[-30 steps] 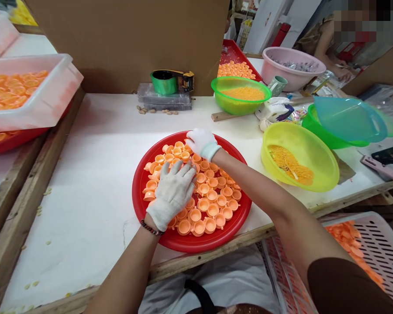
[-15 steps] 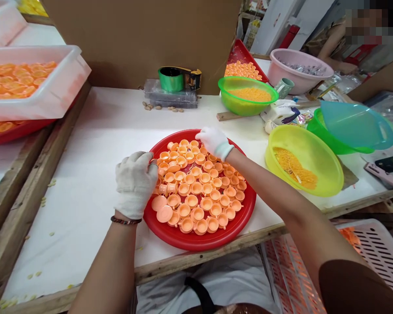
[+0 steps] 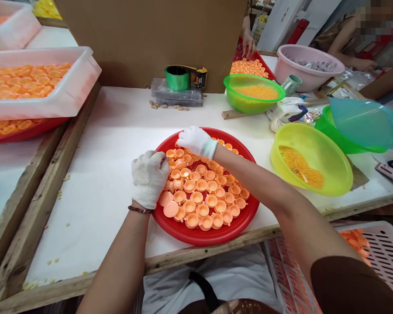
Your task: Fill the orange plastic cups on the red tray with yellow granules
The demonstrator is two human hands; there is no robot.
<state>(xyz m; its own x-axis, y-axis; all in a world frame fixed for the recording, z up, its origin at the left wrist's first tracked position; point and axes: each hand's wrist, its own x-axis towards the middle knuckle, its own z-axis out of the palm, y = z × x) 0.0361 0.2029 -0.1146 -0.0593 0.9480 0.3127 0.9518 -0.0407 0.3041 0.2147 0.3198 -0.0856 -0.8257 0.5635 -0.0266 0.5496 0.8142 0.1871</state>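
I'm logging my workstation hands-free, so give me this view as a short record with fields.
work surface: white tabletop with wooden edge
main container: round red tray
contents: many small orange cups, mostly open side up
left hand: gloved hand, at the tray's left side; grip unclear
right hand: gloved hand, over the tray's far side; fingertips' hold unclear
right of tray: yellow bowl with small yellow-orange pieces
behind tray: green tape roll on a gray stack
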